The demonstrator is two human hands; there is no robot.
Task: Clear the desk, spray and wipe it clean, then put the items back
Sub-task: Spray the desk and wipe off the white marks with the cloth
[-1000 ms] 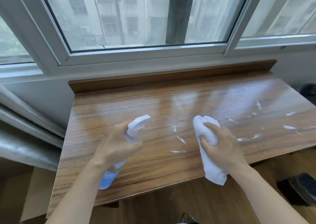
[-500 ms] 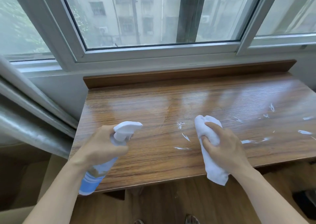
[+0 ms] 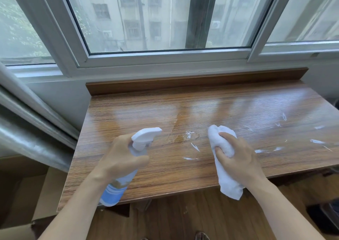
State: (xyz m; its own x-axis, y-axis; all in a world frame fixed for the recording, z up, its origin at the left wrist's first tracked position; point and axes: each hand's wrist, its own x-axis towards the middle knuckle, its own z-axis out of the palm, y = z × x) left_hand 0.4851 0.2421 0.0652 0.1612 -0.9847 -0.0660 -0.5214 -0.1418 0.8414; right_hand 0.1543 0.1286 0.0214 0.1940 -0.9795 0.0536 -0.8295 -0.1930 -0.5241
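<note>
The wooden desk [image 3: 211, 107] stands under a window, with white smears [image 3: 194, 146] scattered over its middle and right part and a wet patch [image 3: 180, 138] near the centre. My left hand [image 3: 121, 157] grips a blue spray bottle [image 3: 113, 192] with a white trigger head [image 3: 145, 135] pointing right over the desk. My right hand [image 3: 236, 159] holds a bunched white cloth [image 3: 223, 164] above the desk's front part, its tail hanging past the front edge.
A raised wooden ledge [image 3: 192, 81] runs along the desk's back under the window frame [image 3: 165, 58]. A metal pipe [image 3: 31, 142] slants at the left. Cardboard boxes [image 3: 22, 194] sit on the floor at the left, and a dark object [image 3: 326, 216] at the lower right.
The view has swung left, so the desk sits further right in frame. The bottle's nozzle has levelled and a wet patch now shows near the centre smears. The cloth hand stays in place.
</note>
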